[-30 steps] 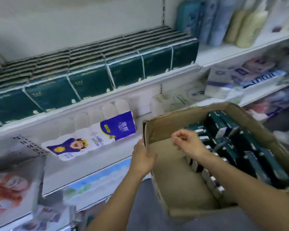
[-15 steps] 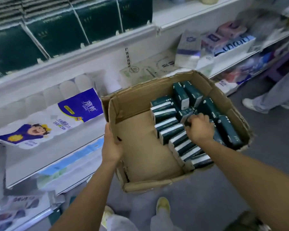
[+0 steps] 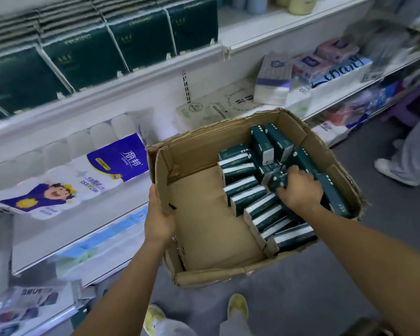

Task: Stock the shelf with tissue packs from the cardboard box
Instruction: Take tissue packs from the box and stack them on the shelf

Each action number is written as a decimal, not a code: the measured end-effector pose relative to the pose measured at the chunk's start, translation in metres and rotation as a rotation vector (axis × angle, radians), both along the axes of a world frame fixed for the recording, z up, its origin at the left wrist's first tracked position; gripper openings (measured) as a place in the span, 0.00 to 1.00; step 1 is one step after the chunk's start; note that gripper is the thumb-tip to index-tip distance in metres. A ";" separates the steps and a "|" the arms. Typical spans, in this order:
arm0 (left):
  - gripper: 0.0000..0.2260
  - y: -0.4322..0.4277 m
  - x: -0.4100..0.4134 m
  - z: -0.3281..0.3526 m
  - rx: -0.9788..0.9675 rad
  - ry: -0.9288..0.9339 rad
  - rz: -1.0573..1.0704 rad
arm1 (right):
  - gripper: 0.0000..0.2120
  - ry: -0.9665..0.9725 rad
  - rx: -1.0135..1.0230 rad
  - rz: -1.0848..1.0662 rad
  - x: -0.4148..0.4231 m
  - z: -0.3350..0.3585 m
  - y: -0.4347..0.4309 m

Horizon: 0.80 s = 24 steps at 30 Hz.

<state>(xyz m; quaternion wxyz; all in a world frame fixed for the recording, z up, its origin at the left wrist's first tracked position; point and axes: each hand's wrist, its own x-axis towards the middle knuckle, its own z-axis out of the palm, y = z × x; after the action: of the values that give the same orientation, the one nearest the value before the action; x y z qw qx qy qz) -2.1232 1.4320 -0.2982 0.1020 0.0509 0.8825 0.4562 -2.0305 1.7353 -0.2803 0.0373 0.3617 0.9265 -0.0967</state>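
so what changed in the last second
The right hand dropped from above the box into it, and its grip is now round a pack. The left hand kept hold of the box's left wall; the other packs look unmoved.

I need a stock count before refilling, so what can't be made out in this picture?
Head view only.
Under the right hand and forearm: tissue packs covered, so no full count.
Behind the cardboard box wall: fingers of the left hand.
At the shelves' far right: goods in motion blur, labels unreadable.
On the upper shelf: dark green packs cut off by top and left edges.
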 end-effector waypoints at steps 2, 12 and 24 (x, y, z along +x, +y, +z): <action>0.29 -0.008 0.001 0.005 0.039 0.028 0.020 | 0.24 0.286 -0.256 -0.013 -0.012 0.011 -0.015; 0.28 -0.026 0.004 0.012 0.017 -0.162 0.165 | 0.10 0.573 -1.273 -0.141 -0.049 0.047 -0.063; 0.22 -0.079 -0.016 0.086 0.213 0.071 0.260 | 0.07 0.504 -1.518 0.094 -0.099 0.098 -0.138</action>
<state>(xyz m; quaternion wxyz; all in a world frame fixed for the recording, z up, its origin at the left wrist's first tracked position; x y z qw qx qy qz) -2.1397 1.3529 -0.2126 0.0049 -0.0371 0.8315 0.5543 -2.1291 1.5969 -0.1818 0.0669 0.1654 0.6027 -0.7777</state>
